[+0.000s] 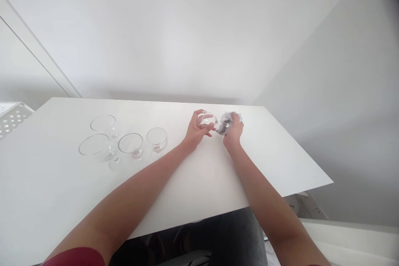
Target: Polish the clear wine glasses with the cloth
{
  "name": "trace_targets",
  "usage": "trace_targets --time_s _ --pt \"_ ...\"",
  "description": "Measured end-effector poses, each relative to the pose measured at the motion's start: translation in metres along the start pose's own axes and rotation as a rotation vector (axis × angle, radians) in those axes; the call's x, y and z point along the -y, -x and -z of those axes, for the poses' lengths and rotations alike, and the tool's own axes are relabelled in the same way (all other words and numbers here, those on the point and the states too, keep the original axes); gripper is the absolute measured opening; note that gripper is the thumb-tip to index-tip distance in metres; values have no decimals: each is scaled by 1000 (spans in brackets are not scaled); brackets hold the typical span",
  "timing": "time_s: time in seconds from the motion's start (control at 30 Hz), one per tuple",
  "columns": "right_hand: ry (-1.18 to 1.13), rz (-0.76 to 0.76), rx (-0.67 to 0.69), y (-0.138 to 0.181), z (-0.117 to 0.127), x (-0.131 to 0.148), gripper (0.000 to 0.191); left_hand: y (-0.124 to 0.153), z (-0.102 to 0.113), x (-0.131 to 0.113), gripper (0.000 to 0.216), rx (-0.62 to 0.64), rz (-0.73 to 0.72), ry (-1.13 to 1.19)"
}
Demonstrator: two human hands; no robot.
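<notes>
My left hand (199, 129) is closed around the bowl of a clear stemmed glass (208, 119), which lies on its side in the air above the table. At the foot end of that glass, my right hand (233, 130) is closed on a crumpled white and grey cloth (229, 121), pressed against the base. The cloth hides most of the foot. To the left of my hands, several more stemmed glasses stand upright on the table, among them a small one (157, 136) and a wider one (131, 144).
The white table (199, 183) stands against a pale wall (174, 41). A white perforated basket or rack (14, 118) sits past its left edge. Below the front edge is a dark glossy surface (168, 245), and a white ledge (352, 237) runs at lower right.
</notes>
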State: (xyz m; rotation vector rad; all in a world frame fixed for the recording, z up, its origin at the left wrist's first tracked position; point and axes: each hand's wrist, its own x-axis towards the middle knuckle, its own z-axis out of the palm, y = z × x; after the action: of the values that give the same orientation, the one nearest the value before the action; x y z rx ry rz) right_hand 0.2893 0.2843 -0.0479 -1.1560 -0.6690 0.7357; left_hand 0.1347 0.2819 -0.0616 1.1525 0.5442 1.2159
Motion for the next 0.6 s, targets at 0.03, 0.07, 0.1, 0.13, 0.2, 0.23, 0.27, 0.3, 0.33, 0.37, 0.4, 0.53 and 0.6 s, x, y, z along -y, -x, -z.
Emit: trace_targets --time_s 0.03,0.07,0.1,0.13,0.2,0.23,0.27,0.3,0.33,0.37,0.4,0.53,0.6 --pt "-37 11 -14 -5 0 -1 34 0 0 0 68 9 -14 -3" --pt "-67 39 -21 -8 0 -3 35 0 0 0 68 5 -24 -8" --pt "-82 71 -21 -11 1 -4 36 0 0 0 69 -5 -32 -14" --pt "-69 102 -1 -12 1 -5 36 0 0 1 69 -13 -38 -20" --pt "54 178 118 -10 3 -6 30 0 1 1 68 -16 -51 -22" --pt "142 223 190 -9 4 -7 25 0 1 1 68 -11 -61 -18" --pt "222 265 253 -7 5 -7 20 1 1 1 68 -3 -72 -12" --pt "274 297 293 -5 5 -8 17 1 0 0 67 8 -81 -6" --pt "288 305 312 -4 6 -8 15 1 0 0 66 22 -88 -3" --pt "263 285 309 -4 5 -7 15 2 0 -1 64 38 -92 0" --pt "212 241 303 -4 5 -7 15 2 -1 -1 63 53 -93 3" --pt "-9 28 236 -8 2 -7 7 3 -2 -3 64 57 -74 25" --pt "-87 -63 209 -11 2 -8 7 2 -2 -4 66 59 -58 33"
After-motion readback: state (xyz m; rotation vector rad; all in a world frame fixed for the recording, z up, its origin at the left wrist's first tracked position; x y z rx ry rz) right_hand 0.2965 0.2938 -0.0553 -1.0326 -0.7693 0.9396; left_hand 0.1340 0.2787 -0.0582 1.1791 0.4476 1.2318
